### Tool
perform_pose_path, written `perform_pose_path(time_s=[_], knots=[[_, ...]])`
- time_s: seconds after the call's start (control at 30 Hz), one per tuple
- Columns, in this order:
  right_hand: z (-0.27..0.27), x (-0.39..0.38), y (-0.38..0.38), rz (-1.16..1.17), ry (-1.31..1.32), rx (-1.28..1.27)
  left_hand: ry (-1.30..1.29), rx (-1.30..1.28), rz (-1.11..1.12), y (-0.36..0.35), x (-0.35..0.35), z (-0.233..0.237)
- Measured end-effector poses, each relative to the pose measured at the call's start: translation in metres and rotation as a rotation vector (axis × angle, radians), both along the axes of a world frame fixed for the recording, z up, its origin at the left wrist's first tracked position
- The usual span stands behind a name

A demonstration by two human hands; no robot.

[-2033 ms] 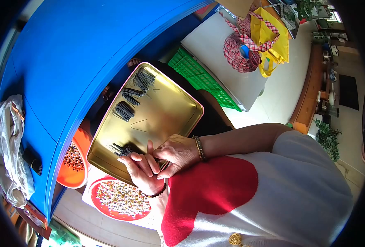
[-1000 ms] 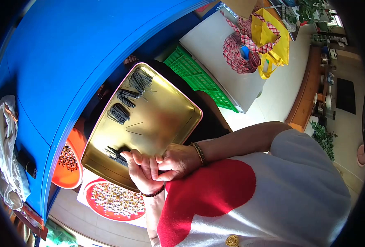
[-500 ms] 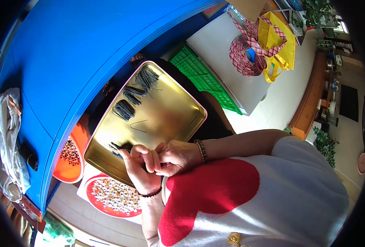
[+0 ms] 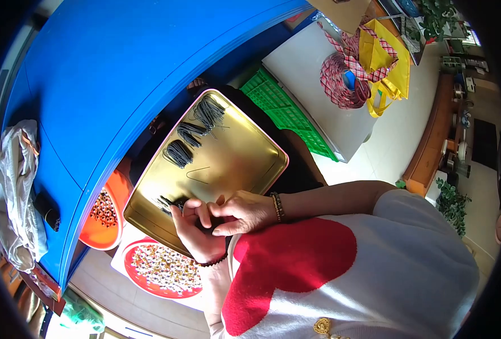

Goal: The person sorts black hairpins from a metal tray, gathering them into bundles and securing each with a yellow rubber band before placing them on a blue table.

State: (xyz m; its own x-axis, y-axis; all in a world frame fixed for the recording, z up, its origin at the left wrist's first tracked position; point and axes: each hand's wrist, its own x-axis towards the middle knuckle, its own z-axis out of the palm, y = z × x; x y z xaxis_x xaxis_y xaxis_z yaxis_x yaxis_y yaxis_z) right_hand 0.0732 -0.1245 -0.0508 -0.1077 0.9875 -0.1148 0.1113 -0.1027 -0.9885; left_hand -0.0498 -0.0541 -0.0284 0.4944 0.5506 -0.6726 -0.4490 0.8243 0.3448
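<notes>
My left hand (image 4: pixel 199 233), with a dark bead bracelet, has its fingers curled above the near edge of a gold-coloured tin tray (image 4: pixel 239 164). Against it, my right hand (image 4: pixel 242 212), wearing a brown bead bracelet, is closed with thumb and fingers pinched. Anything between the fingers is too small or hidden to make out. Bundles of thin dark wires (image 4: pixel 178 153) lie along the tray's far side. One bent wire (image 4: pixel 197 174) rests alone on the tray floor. Beside my left fingers is another dark wire bundle (image 4: pixel 168 204), partly covered by the hand.
A blue table (image 4: pixel 109 73) borders the tray. An orange bowl (image 4: pixel 115 240) and a red plate (image 4: pixel 165 291) hold many small beads or charms. A green crate (image 4: pixel 287 116) stands beyond, near a plaid ribbon roll (image 4: pixel 341 85) and a yellow bag (image 4: pixel 400 68).
The whole view has shifted slightly, moving the tray and table a little right and down. My fingers have changed position and the hands sit slightly more apart.
</notes>
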Motion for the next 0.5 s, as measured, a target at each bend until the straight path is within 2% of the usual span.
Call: perform_pose_path(time_s=[0.03,0.07,0.13,0.2,0.33,0.47,0.5], knots=[[0.007,0.001,0.003,-0.006,0.001,0.005,0.084,-0.008,0.018,0.003,0.008,0.005],[0.012,0.002,0.004,-0.006,0.003,0.003,0.04,-0.01,0.001,0.006,0.005,0.002],[0.024,0.008,0.011,0.09,-0.225,-0.202,-0.048,-0.001,-0.053,0.02,0.002,-0.003],[0.036,0.024,0.021,0.156,-0.409,-0.367,0.104,-0.012,-0.034,0.036,0.007,0.006],[0.015,0.024,0.029,0.035,-0.746,-0.142,0.314,-0.05,-0.066,0.067,0.021,0.018],[-0.004,0.023,0.04,0.046,-0.942,0.0,0.38,-0.045,-0.143,0.083,0.017,-0.001],[0.001,0.021,0.048,0.146,-1.075,0.029,0.399,-0.032,-0.157,0.086,0.018,-0.001]])
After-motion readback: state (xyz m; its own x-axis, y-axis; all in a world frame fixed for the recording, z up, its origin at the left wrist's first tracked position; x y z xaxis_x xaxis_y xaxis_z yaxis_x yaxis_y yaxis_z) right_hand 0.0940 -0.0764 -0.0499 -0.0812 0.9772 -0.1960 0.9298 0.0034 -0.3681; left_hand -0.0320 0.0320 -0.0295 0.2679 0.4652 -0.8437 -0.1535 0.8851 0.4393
